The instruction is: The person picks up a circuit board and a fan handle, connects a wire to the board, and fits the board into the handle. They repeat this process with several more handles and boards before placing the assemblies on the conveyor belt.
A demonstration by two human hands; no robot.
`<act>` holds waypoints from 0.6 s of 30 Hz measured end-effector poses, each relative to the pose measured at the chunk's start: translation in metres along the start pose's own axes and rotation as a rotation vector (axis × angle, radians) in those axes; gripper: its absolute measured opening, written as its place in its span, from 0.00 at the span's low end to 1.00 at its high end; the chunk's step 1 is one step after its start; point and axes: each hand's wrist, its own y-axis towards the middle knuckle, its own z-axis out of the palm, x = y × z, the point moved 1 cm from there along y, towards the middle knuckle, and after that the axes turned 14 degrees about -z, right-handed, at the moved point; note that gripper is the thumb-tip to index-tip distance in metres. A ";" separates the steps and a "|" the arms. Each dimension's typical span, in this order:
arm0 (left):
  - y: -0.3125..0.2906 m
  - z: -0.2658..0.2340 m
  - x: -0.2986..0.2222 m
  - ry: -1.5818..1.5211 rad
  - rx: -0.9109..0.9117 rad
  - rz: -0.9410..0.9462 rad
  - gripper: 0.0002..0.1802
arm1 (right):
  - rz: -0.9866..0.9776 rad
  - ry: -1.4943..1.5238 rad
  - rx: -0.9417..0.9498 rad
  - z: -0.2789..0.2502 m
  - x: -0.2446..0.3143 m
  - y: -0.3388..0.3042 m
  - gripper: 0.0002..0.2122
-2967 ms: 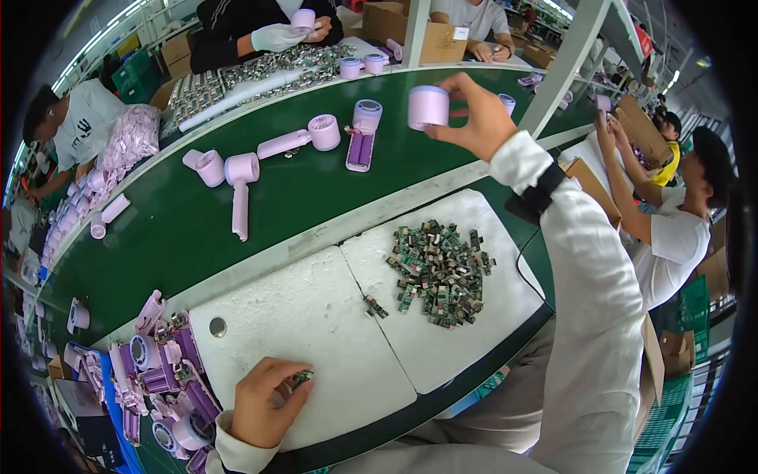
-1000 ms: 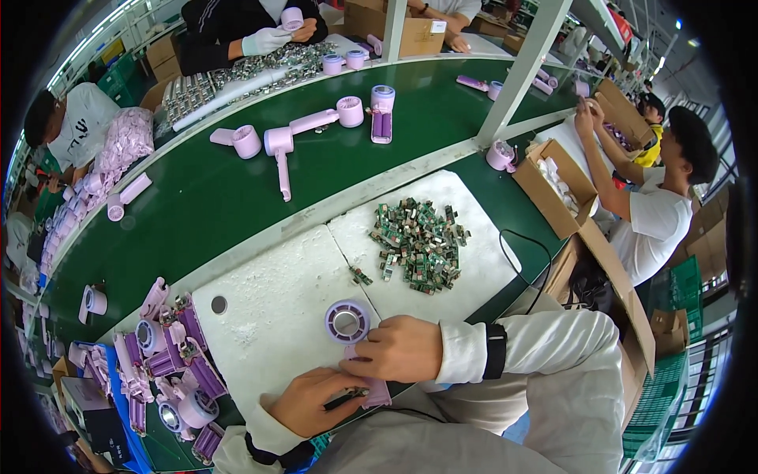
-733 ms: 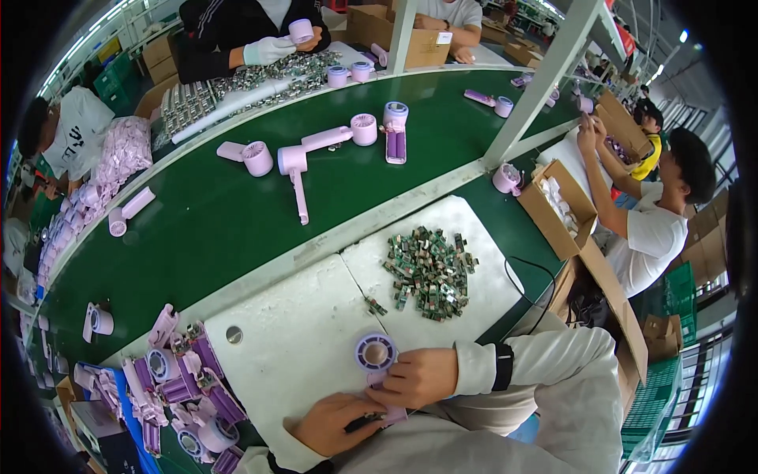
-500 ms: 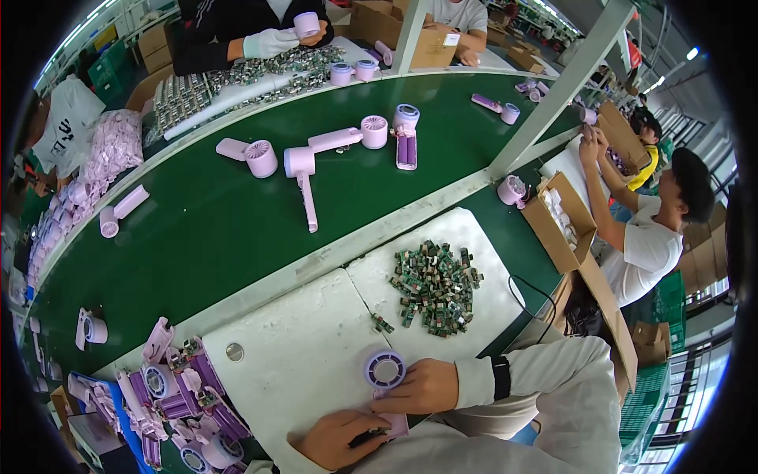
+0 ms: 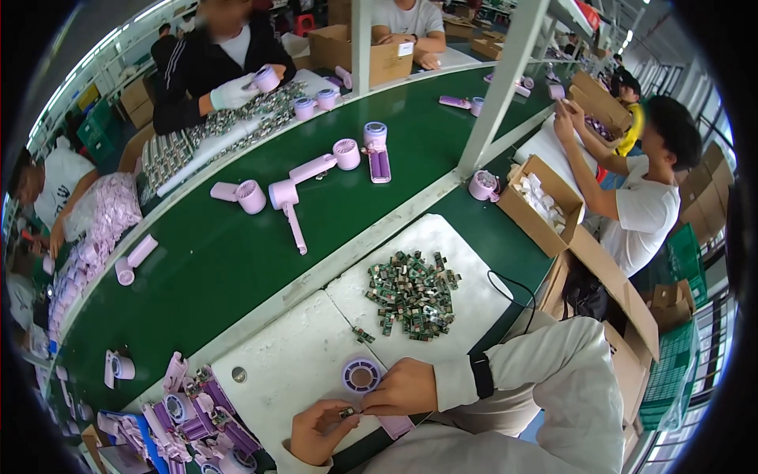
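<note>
A pink handheld fan (image 5: 362, 375) lies on the white foam sheet in front of me, its round head away from me and its handle toward me. My right hand (image 5: 404, 387) is closed over the fan's neck, fingertips pointing left. Just left of the handle, my left hand (image 5: 322, 430) pinches a small green circuit board (image 5: 346, 412) between thumb and fingertips. The right fingertips come close to that board; whether they touch it or a wire I cannot make out. Part of the fan's body is hidden under the right hand.
Small circuit boards (image 5: 412, 296) are heaped on the foam (image 5: 292, 332), beside a round metal disc (image 5: 239, 374). Purple fan parts (image 5: 201, 419) pile up at the left. Beyond a pale rail, several fans lie on the green conveyor (image 5: 181, 300). A cardboard box (image 5: 541, 205) stands right; co-workers sit around.
My left hand has come up off the fan's handle, and a small circuit board now shows at its fingertips. My right hand stays at the fan. The whole view has shifted somewhat.
</note>
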 end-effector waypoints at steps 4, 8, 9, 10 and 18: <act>0.003 0.002 0.005 -0.181 -0.066 0.055 0.12 | -0.013 0.126 -0.045 -0.031 0.006 0.006 0.08; 0.004 0.007 0.009 0.067 -0.260 0.120 0.14 | -0.021 0.026 -0.224 -0.123 0.004 -0.018 0.10; 0.004 0.009 0.011 0.072 -0.260 0.113 0.14 | 0.040 -0.016 -0.339 -0.152 0.003 -0.030 0.09; 0.001 0.008 0.010 0.123 -0.287 0.123 0.13 | 0.212 -0.073 -0.361 -0.184 0.004 -0.038 0.07; 0.009 0.015 0.018 0.218 -0.368 0.152 0.13 | 0.757 -0.400 -0.655 -0.333 -0.097 -0.194 0.10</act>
